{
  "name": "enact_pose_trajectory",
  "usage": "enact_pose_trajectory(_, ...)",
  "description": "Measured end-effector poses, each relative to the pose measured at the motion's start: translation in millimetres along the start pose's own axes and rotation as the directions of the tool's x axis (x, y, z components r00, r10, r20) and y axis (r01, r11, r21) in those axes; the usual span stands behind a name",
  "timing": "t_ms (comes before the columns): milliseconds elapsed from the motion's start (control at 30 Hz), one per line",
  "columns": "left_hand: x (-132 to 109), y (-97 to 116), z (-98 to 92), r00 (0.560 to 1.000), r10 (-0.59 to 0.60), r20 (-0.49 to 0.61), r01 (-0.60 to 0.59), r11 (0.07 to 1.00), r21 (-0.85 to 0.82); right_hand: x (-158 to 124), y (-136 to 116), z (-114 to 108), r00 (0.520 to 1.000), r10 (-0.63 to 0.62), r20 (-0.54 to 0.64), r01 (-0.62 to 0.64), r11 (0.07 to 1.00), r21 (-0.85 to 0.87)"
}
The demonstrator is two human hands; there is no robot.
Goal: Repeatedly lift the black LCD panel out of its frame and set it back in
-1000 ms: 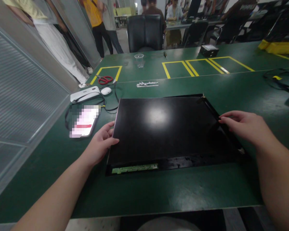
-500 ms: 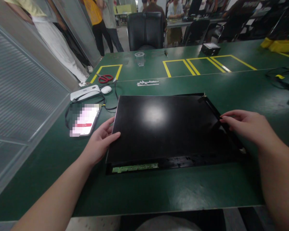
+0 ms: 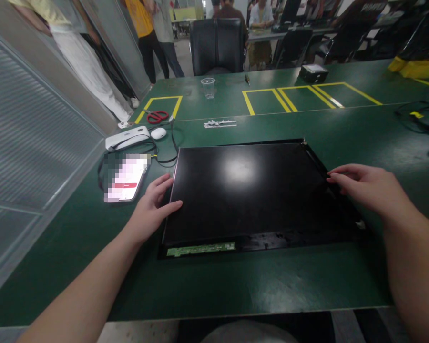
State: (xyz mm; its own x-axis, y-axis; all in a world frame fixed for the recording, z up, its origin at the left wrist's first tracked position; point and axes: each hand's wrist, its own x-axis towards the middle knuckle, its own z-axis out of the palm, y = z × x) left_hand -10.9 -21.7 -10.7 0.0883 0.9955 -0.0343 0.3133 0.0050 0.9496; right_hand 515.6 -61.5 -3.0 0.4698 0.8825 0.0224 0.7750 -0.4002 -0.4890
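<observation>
A glossy black screen panel (image 3: pixel 243 195) lies on a slightly larger black frame (image 3: pixel 264 242) on the green table. A narrow green circuit board (image 3: pixel 200 249) shows along the front left of the frame. My left hand (image 3: pixel 153 207) grips the panel's left edge, thumb on top and fingers at the side; the fingertips are partly hidden. On the other side, my right hand (image 3: pixel 364 183) pinches the right rim of the frame between thumb and forefinger. Small pale pieces mark the frame's right corners.
To the left lie a lit phone (image 3: pixel 127 178), a white device (image 3: pixel 127 138) with black cables, a white mouse (image 3: pixel 158 133) and red scissors (image 3: pixel 158 117). Farther back are white scraps (image 3: pixel 219 124), a clear cup (image 3: pixel 209 88) and a black box (image 3: pixel 313 73). People stand beyond the table.
The panel's left side has shifted right and toward me, lying closer within the frame; more of the frame's back edge shows. My left hand has moved slightly right with it.
</observation>
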Motion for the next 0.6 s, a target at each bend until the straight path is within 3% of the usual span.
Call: enact_pose_trajectory(600, -1, 8, 9.1, 0.999, -0.024, -0.045, 0.025, 1.0, 0.011, -6, -16, -5, 0.997, 0.077, 0.01, -0.078, 0.995, 0.065)
